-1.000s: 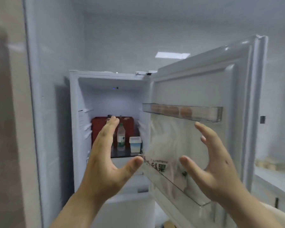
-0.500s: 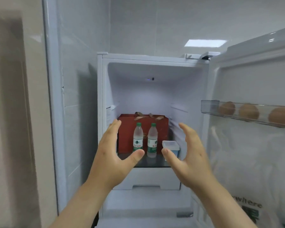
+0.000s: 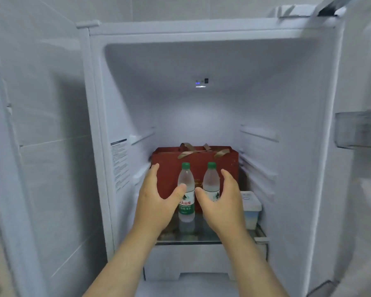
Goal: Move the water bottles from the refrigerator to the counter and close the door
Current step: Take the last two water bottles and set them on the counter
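Note:
Two clear water bottles with green caps stand upright side by side on the glass shelf [image 3: 193, 236] inside the open refrigerator. The left bottle [image 3: 186, 189] has a green and red label; the right bottle [image 3: 210, 181] is partly covered by my right hand. My left hand [image 3: 156, 202] is open just left of the left bottle, its thumb in front of it. My right hand [image 3: 221, 204] is open in front of the right bottle. Neither hand grips a bottle. The refrigerator door [image 3: 364, 168] stands open at the right.
A red gift box [image 3: 165, 159] with ribbon handles stands behind the bottles. A small white lidded container [image 3: 251, 209] sits on the shelf at the right. A white drawer [image 3: 191, 262] lies below the shelf. A clear door bin [image 3: 358, 131] juts out at the right. A tiled wall flanks the left.
The view has moved closer to the refrigerator interior. Both hands have reached forward and come closer together, now at the bottles on the shelf.

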Demonstrator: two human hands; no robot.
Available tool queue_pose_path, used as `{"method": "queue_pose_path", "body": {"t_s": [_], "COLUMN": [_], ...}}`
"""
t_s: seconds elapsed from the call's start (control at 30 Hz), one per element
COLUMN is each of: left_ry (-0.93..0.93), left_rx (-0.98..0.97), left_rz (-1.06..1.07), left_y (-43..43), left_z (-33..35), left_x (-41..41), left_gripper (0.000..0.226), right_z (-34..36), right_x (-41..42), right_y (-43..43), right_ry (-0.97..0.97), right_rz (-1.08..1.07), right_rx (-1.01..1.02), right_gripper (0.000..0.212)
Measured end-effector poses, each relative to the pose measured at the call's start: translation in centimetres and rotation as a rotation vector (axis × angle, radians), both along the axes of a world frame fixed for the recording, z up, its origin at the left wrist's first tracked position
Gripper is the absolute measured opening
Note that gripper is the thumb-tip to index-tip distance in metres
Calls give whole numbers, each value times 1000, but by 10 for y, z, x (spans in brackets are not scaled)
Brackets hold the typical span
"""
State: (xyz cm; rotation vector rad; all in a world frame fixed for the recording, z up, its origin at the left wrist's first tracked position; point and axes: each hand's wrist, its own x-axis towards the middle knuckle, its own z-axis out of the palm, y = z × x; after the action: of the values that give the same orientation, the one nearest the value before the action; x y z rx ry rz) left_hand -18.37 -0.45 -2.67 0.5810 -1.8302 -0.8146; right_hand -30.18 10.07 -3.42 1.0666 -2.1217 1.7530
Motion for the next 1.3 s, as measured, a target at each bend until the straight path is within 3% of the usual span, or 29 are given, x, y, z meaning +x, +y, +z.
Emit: {"method": "queue_pose_path", "body": {"t_s": [0.17,0.37,0.43,0.5,0.6,0.77,1.03,1.3], "left_ry": [-16,-217,-263,-272,-264,-182,-50,40], "left_rx": [236,249,296,326,380,386,316,116], "left_rz": [-43,-51,-13,13,15,41,15,-225], "left_y": [-58,-116,-125,-135,-140,-138,-110,-47], "left_z": [-25,-54,-65,-79,-96,-100,-59,16], "left_x": [-64,-128,-142,-153,-159,-157,-125,-67], "left_gripper": [86,102,93,68,47,38,40,41], "right_z": [-19,-23,-31,-45,-53,-51,-30,40], "right_x": [-57,-113,-129,-146,-148,-140,-101,-30], "right_y": [-58,-115,-130,-143,-146,-139,-94,9], "right_ry": [-228,-332,-390,-411,-392,-364,-311,-121], "right_rz": [-62,-109,-119,-133,-154,-193,-234,-283], "right_rx": [115,239,278,323,330,301,199,122], "right_gripper": [89,93,88,73,66,62,61,65]}}
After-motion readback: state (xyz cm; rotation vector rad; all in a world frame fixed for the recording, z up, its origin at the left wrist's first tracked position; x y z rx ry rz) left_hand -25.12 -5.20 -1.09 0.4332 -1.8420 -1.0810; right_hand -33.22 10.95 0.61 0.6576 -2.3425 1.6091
